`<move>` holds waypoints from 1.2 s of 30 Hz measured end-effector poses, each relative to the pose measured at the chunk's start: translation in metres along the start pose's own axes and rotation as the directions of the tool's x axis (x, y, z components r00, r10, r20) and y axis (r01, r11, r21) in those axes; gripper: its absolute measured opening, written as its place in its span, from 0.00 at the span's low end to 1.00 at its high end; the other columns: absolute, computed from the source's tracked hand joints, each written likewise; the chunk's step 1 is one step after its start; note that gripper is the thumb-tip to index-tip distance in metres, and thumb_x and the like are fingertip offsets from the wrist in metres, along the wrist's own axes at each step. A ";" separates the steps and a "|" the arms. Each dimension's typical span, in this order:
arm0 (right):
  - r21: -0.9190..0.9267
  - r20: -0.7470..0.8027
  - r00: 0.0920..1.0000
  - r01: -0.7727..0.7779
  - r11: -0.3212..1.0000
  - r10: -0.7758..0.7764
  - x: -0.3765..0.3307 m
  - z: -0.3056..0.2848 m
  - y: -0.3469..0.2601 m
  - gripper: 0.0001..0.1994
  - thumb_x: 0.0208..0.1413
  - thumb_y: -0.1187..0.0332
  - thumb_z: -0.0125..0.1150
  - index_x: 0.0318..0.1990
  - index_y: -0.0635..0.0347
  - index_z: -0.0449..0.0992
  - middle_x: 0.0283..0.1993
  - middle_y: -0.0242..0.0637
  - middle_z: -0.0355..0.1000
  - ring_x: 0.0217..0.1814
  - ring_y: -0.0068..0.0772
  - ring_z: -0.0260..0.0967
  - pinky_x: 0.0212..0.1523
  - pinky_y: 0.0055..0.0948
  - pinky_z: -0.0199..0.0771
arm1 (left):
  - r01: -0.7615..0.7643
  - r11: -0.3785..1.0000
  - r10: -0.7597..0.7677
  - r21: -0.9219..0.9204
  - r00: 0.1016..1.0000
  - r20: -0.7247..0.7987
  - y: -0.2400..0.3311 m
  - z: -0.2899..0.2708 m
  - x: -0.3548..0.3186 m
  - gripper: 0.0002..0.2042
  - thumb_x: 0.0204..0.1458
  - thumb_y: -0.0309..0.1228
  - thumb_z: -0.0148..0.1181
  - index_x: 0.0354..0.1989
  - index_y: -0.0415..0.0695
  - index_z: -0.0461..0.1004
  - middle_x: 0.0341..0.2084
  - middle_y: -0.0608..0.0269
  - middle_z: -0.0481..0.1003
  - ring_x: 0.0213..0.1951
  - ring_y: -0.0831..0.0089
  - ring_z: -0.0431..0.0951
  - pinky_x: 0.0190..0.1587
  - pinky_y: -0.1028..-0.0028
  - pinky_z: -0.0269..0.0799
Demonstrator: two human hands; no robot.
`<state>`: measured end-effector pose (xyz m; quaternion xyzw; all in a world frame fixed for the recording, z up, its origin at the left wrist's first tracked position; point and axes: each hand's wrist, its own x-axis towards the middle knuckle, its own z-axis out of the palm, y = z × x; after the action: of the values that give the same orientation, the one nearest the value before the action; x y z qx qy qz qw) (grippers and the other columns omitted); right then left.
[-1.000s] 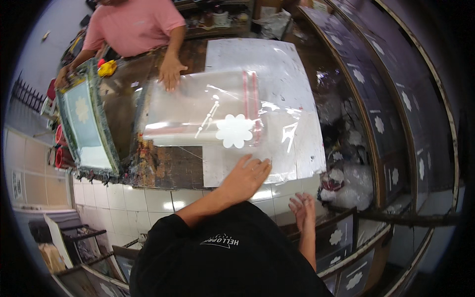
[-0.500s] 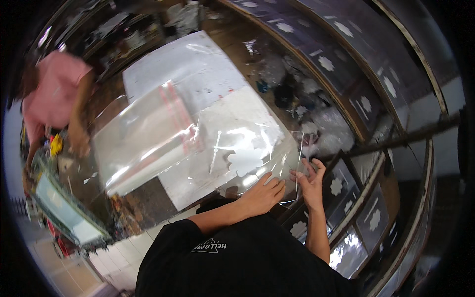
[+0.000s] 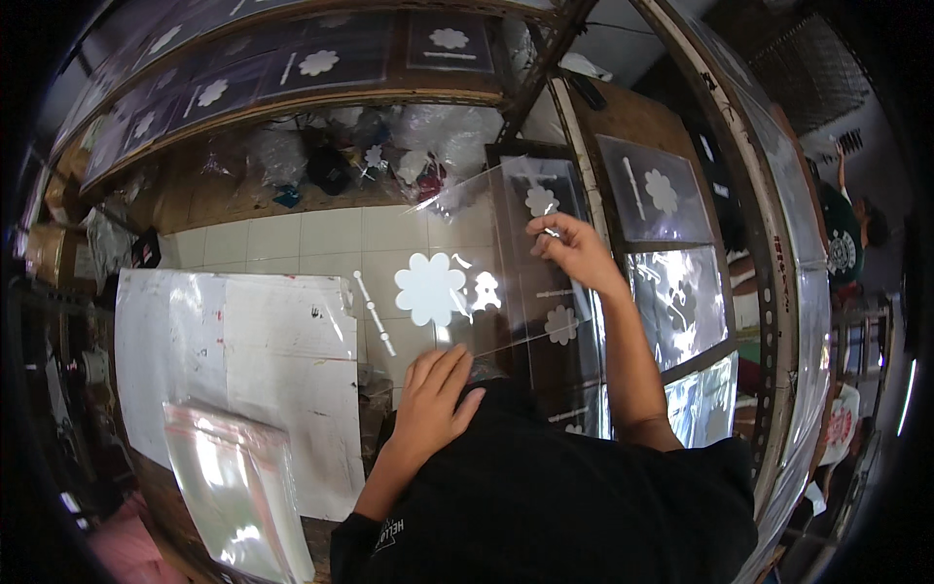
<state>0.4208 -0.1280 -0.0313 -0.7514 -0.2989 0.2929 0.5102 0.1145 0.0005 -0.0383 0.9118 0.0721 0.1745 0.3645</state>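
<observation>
A clear plastic sheet [image 3: 491, 282] with a white flower shape and a thin beaded white bar hangs in front of me, above the tiled floor. My right hand [image 3: 574, 248] pinches it by its right side, thumb and fingers closed together. At its near edge is my left hand [image 3: 433, 399], fingers together and curled against the sheet with the thumb apart. Just beyond my right hand, similar sheets with white flowers [image 3: 559, 324] lie on a dark rack shelf, partly seen through the held sheet.
A white board [image 3: 292, 419] covers the table at left, with a stack of clear plastic bags [image 3: 229, 487] on it. Rack shelves hold more flower sheets [image 3: 662, 195] at right. A metal rack post [image 3: 775, 253] stands there. Crumpled plastic [image 3: 443, 131] lies under the far shelf. Other people are at the edges.
My view and body have turned right, toward the racks. The sheet has moved off the white board and is now held up beside the shelves, my right hand farther out.
</observation>
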 end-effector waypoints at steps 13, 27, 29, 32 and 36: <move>-0.319 0.225 0.968 -0.033 0.947 0.109 0.138 0.001 0.121 0.17 0.46 0.80 0.60 0.47 0.62 0.77 0.45 0.44 0.79 0.51 0.39 0.77 0.52 0.34 0.74 | 0.649 0.739 -0.546 -0.180 0.734 0.404 -0.087 0.111 -0.081 0.20 0.58 0.36 0.58 0.55 0.37 0.73 0.46 0.38 0.75 0.50 0.41 0.74 0.55 0.53 0.69; -0.076 -0.250 0.946 -0.232 0.970 0.207 0.206 -0.089 0.302 0.24 0.53 0.83 0.57 0.59 0.57 0.72 0.58 0.39 0.71 0.57 0.35 0.73 0.51 0.31 0.77 | 0.882 0.441 -0.806 0.167 0.306 0.507 -0.154 0.274 -0.224 0.15 0.53 0.38 0.58 0.40 0.37 0.77 0.35 0.41 0.77 0.42 0.43 0.76 0.47 0.52 0.70; 0.246 -0.386 0.857 -0.261 0.933 0.341 0.187 -0.113 0.328 0.26 0.55 0.79 0.58 0.63 0.58 0.67 0.62 0.40 0.68 0.59 0.37 0.72 0.54 0.33 0.75 | 0.851 0.474 -0.809 0.226 0.321 0.492 -0.147 0.279 -0.225 0.13 0.52 0.35 0.59 0.39 0.38 0.78 0.34 0.42 0.77 0.41 0.44 0.76 0.47 0.53 0.69; 0.382 -0.615 0.678 -0.192 0.904 0.404 0.138 -0.139 0.366 0.26 0.59 0.74 0.57 0.65 0.63 0.61 0.64 0.44 0.65 0.60 0.43 0.72 0.56 0.36 0.74 | 0.813 0.531 -0.795 0.240 0.379 0.475 -0.151 0.275 -0.223 0.12 0.52 0.34 0.59 0.39 0.38 0.77 0.34 0.43 0.77 0.40 0.44 0.75 0.47 0.52 0.69; 0.531 -0.720 0.523 -0.008 0.847 0.456 0.072 -0.179 0.463 0.24 0.63 0.72 0.58 0.63 0.66 0.59 0.61 0.48 0.65 0.61 0.41 0.70 0.56 0.36 0.76 | 0.829 0.497 -0.810 0.257 0.337 0.480 -0.148 0.271 -0.209 0.12 0.52 0.34 0.59 0.39 0.39 0.77 0.34 0.43 0.76 0.40 0.44 0.74 0.46 0.52 0.68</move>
<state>0.6705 -0.3188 -0.4217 -0.6872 0.1623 0.0358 0.7072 0.0204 -0.1199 -0.3780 0.7527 0.4096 -0.2976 0.4209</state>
